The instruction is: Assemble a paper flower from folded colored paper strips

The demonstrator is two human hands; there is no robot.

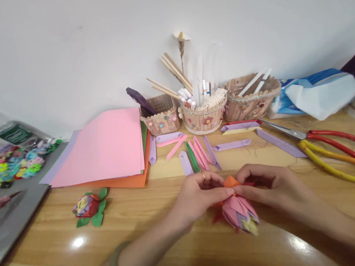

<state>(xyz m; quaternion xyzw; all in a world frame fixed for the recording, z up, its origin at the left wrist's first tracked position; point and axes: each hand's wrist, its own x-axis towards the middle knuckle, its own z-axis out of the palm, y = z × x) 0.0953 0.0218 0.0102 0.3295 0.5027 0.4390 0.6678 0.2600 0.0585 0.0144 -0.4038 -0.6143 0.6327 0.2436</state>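
Both hands, left hand (199, 194) and right hand (266, 186), pinch the pink folded-paper flower bud (239, 213) over open wooden tabletop (153, 229); three popsicle-stick baskets (202, 117) behind hold sticks and pens.

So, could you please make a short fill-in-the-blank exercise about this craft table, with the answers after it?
1. Both hands, left hand and right hand, hold a folded pink paper ____.
2. The red-and-yellow-handled scissors lie to the person's ____.
3. On top of the stack of paper sheets lies a ____ sheet.
4. The small finished paper flower has ____ leaves.

Answers: flower; right; pink; green
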